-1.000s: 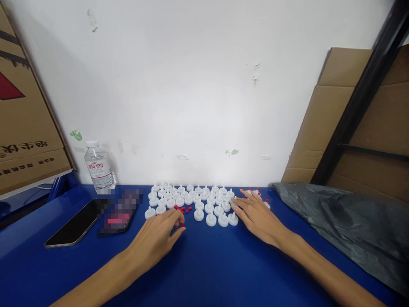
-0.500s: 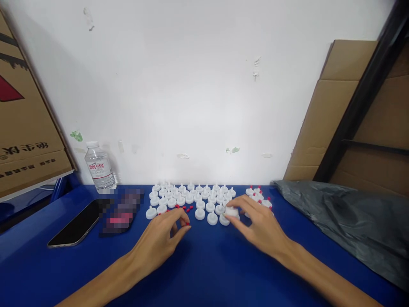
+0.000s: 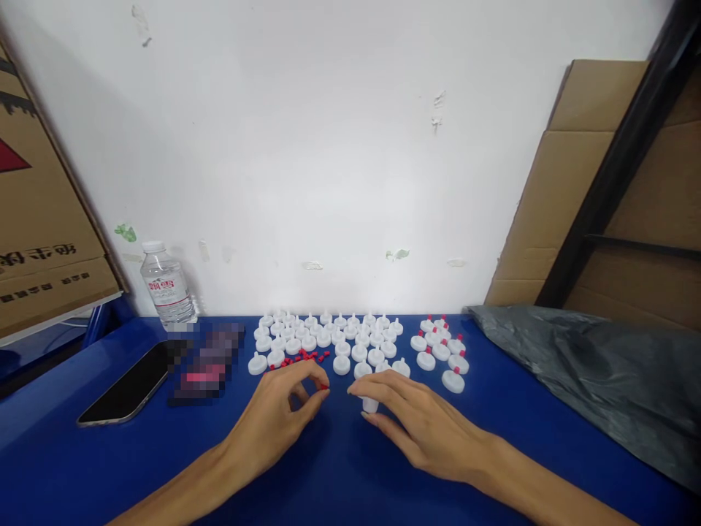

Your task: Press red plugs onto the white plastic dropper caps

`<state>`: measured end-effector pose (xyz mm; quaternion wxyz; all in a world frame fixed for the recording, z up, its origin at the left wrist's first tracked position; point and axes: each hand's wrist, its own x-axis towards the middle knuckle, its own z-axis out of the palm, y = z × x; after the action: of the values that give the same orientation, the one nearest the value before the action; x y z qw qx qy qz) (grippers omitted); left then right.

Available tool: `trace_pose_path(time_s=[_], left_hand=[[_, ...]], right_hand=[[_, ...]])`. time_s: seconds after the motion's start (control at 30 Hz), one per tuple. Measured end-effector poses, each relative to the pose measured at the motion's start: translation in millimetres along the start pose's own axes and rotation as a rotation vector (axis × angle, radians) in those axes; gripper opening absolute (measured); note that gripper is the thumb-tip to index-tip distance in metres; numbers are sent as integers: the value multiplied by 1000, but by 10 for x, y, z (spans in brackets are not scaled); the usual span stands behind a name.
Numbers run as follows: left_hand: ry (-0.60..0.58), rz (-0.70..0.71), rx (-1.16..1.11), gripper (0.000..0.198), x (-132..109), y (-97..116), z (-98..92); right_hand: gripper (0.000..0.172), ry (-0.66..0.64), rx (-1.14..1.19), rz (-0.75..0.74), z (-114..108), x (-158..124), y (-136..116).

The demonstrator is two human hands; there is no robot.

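My left hand point(image 3: 280, 410) pinches a small red tip point(image 3: 325, 387) between thumb and forefinger. Opposite it, my right hand point(image 3: 432, 431) grips a white nozzle cap point(image 3: 370, 405) between thumb and fingers, partly hidden by them. Loose red tips point(image 3: 307, 356) lie in a small pile just beyond my left hand. Behind both hands stand rows of white nozzle caps point(image 3: 342, 364), their spouts bare and pointing up. To the right is a separate group of white caps with red tips on their spouts point(image 3: 453, 380).
A water bottle point(image 3: 167, 286) stands at the back left against the wall. In front of it lie a phone point(image 3: 128, 383) and a dark, blurred-out item point(image 3: 211, 361). Grey plastic sheeting point(image 3: 591, 380) covers the table's right side, with cardboard point(image 3: 558, 197) behind.
My right hand has come left and nearer with the white nozzle cap, out of the rows toward my left hand. My left hand keeps its pinch on the red tip, barely moved.
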<state>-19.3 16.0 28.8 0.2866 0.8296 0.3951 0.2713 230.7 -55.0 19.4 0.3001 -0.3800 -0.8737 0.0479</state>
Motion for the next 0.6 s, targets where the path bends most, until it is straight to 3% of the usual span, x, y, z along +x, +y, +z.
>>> trace_pose_path(time_s=[0.1,0.27,0.6], left_hand=[[5,-57,-144,22,1,12,12],[0,-68,-313,22,-26,45,20],[-87,-31,-350,23,-50,17,83]], right_hand=[[47,7,25,13,25,-11,-10],[47,40,38,-27,60,-20,9],[42,90,0,-132,171,-42,11]])
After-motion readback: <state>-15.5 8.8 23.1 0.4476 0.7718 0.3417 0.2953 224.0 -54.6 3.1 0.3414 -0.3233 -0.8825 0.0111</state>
